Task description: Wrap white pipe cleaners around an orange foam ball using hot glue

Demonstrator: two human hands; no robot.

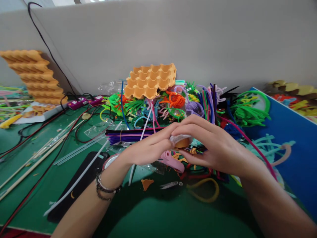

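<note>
We see a heap of pipe cleaners [173,102] crowding the back of the green table [153,218] right behind our hands, fuzzy and wiry, in green, orange, purple and pink; an orange egg tray [151,81] of moulded cups lies tilted on top of the heap; a taller stack of egg trays [34,76] stands well apart at the far left, near a black cable that runs up the grey wall; a straight bundle of dark purple stems [128,135] lies just behind our left hand [148,150], and clear thin rods [74,152] lie flat on the table beside it; a yellow loop [205,191] and small metal snips [170,185] rest in front, below the hands; a blue board [289,145] leans in at the right; our right hand [215,148] meets the left over the clutter, and the fingers of both are pressed together, pinching a small orange piece [182,142] wrapped in something pale and crinkled, held just above a soft pink curved strip [172,160]; a beaded bracelet rings the left wrist.
</note>
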